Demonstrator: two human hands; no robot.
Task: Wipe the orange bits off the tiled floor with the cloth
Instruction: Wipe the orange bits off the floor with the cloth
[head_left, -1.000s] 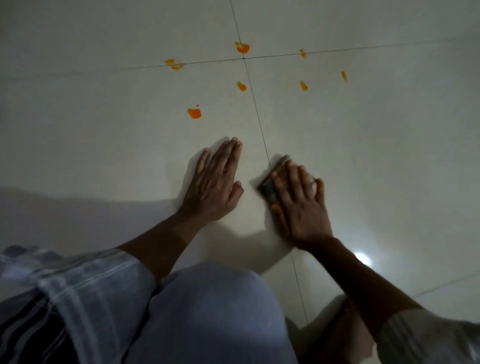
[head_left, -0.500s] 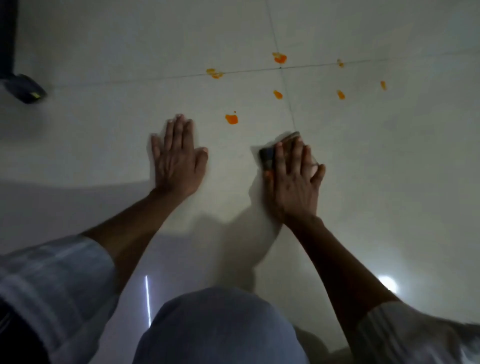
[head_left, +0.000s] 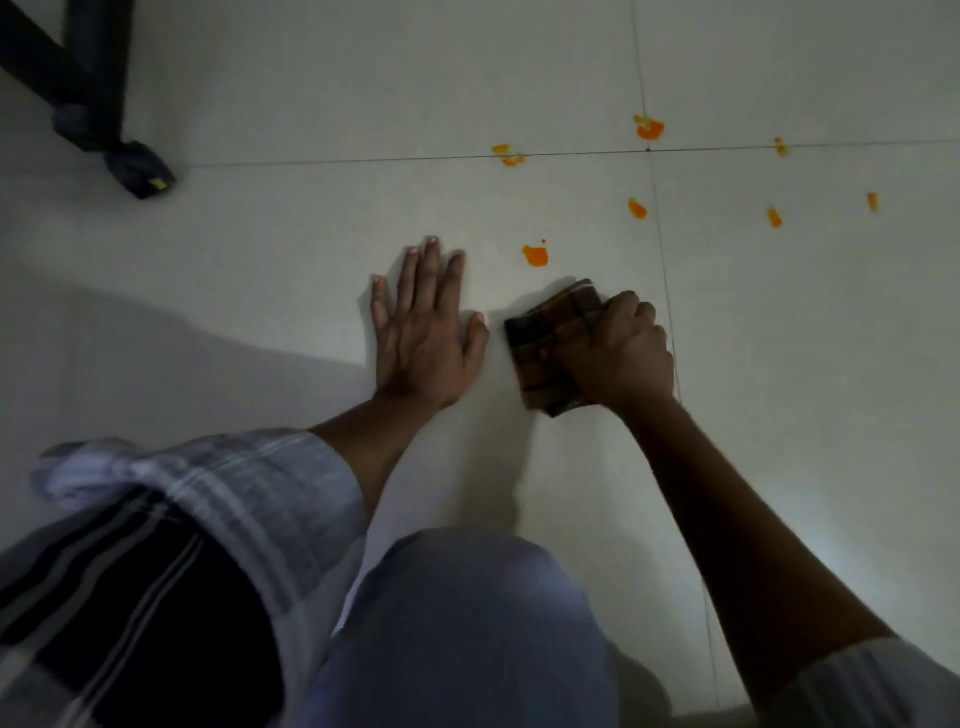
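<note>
Right hand (head_left: 613, 353) clenched on folded cloth (head_left: 550, 348), orange bits (head_left: 535, 255) just beyond, left hand (head_left: 423, 332) spread flat

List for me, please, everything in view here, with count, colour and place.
orange bits: seven, orange, scattered on the floor ahead of the hands, two on the grout line
cloth: one, dark brown, folded, on the floor under the right hand
floor: pale tiles with thin dark grout lines
stand legs: dark, top left, one foot on the floor
sleeves: pale striped, left one at lower left, right one at the bottom right corner
knee: one, grey-blue trousers, bottom centre
left hand: flat on the floor, fingers spread, left of the cloth
right hand: closed on the cloth's right side
</note>
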